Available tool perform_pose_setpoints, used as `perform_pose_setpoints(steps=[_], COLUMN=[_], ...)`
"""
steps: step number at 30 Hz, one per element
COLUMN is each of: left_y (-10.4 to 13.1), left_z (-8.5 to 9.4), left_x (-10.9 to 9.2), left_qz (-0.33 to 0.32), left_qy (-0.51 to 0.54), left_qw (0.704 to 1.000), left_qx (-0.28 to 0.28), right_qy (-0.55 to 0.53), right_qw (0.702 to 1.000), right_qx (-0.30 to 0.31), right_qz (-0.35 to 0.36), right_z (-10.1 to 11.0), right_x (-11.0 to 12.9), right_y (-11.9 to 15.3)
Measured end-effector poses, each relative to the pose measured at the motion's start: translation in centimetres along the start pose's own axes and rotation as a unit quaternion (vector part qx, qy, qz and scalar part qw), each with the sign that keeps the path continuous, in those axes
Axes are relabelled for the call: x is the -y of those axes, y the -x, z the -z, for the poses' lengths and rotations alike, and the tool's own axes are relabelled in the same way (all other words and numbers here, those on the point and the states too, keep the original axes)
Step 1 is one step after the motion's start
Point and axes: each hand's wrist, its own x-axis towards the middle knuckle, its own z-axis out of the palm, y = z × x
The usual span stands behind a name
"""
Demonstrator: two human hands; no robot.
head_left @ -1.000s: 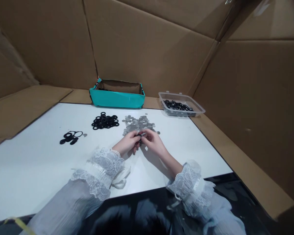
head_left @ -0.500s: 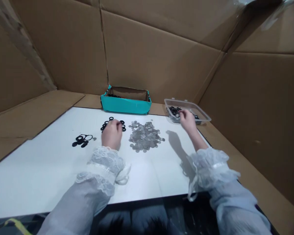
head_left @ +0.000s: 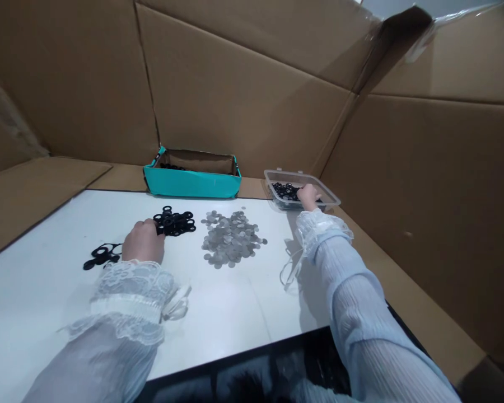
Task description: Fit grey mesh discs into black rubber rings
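My left hand (head_left: 143, 242) is at the left edge of a pile of black rings (head_left: 176, 222), its fingers curled; what they grip, if anything, is hidden. Left of it lies a smaller group of black ring-shaped parts (head_left: 102, 254). In the middle of the white table is a heap of thin grey translucent discs (head_left: 231, 238). My right hand (head_left: 308, 196) reaches down inside a clear plastic box (head_left: 334, 198) that holds black parts (head_left: 284, 191). Its fingertips are among these parts and too small to make out.
A teal open box (head_left: 193, 183) with dark pieces inside stands at the back of the white table (head_left: 218, 319). Cardboard walls (head_left: 243, 95) enclose the back and both sides. The table's dark front edge runs along the bottom.
My right hand has gone from above the near rim down into the clear box. My left hand has moved left and nearer, uncovering more of the black ring pile. The view has turned right.
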Motion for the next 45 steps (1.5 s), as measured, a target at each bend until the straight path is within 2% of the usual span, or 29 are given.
perform_pose_setpoints(steps=[3, 6, 9, 11, 13, 14, 17, 19, 21, 24, 27, 30, 32, 36, 45], left_y=[-0.3, -0.2, 0.1, 0.7, 1.6, 2.2, 4.2, 5.2, 5.4, 4.1, 1.9, 0.4, 0.0, -0.1, -0.6], left_z=[-0.3, -0.1, 0.8, 1.1, 0.8, 0.3, -1.8, -3.0, -3.6, -3.7, -3.8, -4.4, -4.8, -5.5, -6.4], left_x=[0.5, 0.5, -0.3, -1.5, -3.3, -4.3, -7.2, -8.3, -8.6, -8.1, -7.6, -7.8, -8.1, -8.4, -7.8], left_qz=[-0.001, 0.018, 0.040, 0.021, -0.040, -0.107, -0.278, -0.338, -0.364, -0.347, -0.243, -0.193, -0.206, -0.231, -0.226], left_qy=[-0.012, -0.009, 0.019, 0.070, 0.106, 0.137, 0.155, 0.159, 0.171, 0.205, 0.174, 0.079, 0.041, 0.023, 0.111], left_qw=[1.000, 1.000, 0.999, 0.995, 0.990, 0.982, 0.947, 0.928, 0.915, 0.915, 0.954, 0.977, 0.976, 0.971, 0.967], left_qx=[0.006, 0.007, -0.030, -0.074, -0.084, -0.079, -0.044, -0.010, 0.013, 0.021, 0.000, 0.033, 0.053, 0.058, 0.045], right_qy=[-0.002, -0.009, -0.058, -0.137, -0.227, -0.264, -0.345, -0.391, -0.420, -0.432, -0.421, -0.408, -0.401, -0.401, -0.411], right_qw=[1.000, 0.997, 0.988, 0.969, 0.937, 0.920, 0.852, 0.809, 0.794, 0.811, 0.850, 0.876, 0.881, 0.881, 0.878], right_qx=[-0.004, 0.004, 0.033, 0.068, 0.158, 0.210, 0.383, 0.437, 0.438, 0.394, 0.316, 0.256, 0.248, 0.251, 0.247], right_qz=[0.027, 0.072, 0.139, 0.193, 0.214, 0.200, 0.092, 0.043, 0.016, -0.011, -0.030, -0.033, -0.031, -0.027, -0.013], right_z=[0.2, 0.5, 0.7, 0.6, 0.2, -0.1, -1.3, -2.0, -2.3, -2.0, -1.5, -1.2, -1.3, -1.9, -2.8], right_x=[0.0, 0.5, 1.4, 2.1, 2.8, 3.2, 4.0, 4.2, 4.0, 3.3, 2.5, 1.8, 1.5, 1.0, 0.3], right_y=[0.6, 2.8, 7.1, 10.8, 14.7, 16.5, 20.7, 22.2, 22.7, 21.6, 19.6, 18.2, 17.9, 18.1, 18.2])
